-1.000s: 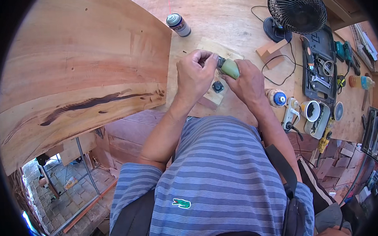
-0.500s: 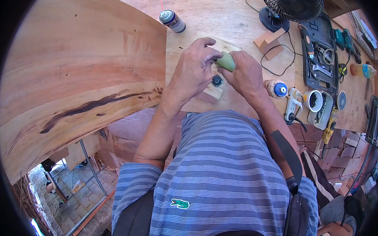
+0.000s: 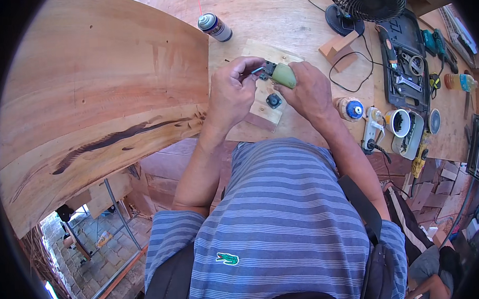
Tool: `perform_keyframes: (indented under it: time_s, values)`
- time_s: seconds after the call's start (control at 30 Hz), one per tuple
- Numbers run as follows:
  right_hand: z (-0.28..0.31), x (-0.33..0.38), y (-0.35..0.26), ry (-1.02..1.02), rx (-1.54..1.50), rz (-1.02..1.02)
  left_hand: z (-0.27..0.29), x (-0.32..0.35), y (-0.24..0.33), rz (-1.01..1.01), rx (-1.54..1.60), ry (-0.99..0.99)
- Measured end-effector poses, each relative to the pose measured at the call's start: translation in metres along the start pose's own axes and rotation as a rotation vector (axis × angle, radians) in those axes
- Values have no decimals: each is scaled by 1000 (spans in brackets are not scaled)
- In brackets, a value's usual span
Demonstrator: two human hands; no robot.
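Above a pale wooden board (image 3: 284,55), my right hand (image 3: 311,86) is wrapped round a green housing with a black end (image 3: 284,76). The exact kind of this device cannot be made out. My left hand (image 3: 233,90) pinches a thin bluish-grey piece (image 3: 258,70) between thumb and forefinger, right beside that black end. Just below, a small black part with a round middle (image 3: 273,100) lies on the board. My fingers partly cover the device.
A spray can (image 3: 215,27) with a red straw stands behind my left hand. To the right are wood blocks (image 3: 340,50), a fan (image 3: 366,2), a tool case (image 3: 406,83), a blue-capped bottle (image 3: 351,110) and a white cup (image 3: 398,123). A large wooden panel (image 3: 103,86) rises at left.
My left hand has drawn slightly back and down from the device, uncovering its black end and the thin piece in my fingers. My right hand keeps its hold on the green housing.
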State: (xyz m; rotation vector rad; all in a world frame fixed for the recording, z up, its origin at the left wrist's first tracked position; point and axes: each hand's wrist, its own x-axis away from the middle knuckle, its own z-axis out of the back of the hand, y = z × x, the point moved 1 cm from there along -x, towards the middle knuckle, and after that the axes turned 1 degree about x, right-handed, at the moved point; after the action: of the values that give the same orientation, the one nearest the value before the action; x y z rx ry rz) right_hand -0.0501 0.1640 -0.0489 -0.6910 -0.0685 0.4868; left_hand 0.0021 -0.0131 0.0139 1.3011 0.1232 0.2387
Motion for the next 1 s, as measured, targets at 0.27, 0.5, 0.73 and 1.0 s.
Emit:
perform_keyframes:
  time_s: [0.27, 0.5, 0.73, 1.0]
  values:
    - [2, 1, -1, -3, -41, 21, 10, -10, -28, 125, 203, -101]
    - [2, 1, 0, 3, -32, 16, 1, -10, -24, 136, 305, 26]
    - [2, -1, 1, -10, -35, 3, 3, 3, 18, 136, -259, 159]
    - [2, 0, -5, -33, -22, 16, -2, -8, 16, 119, -431, 158]
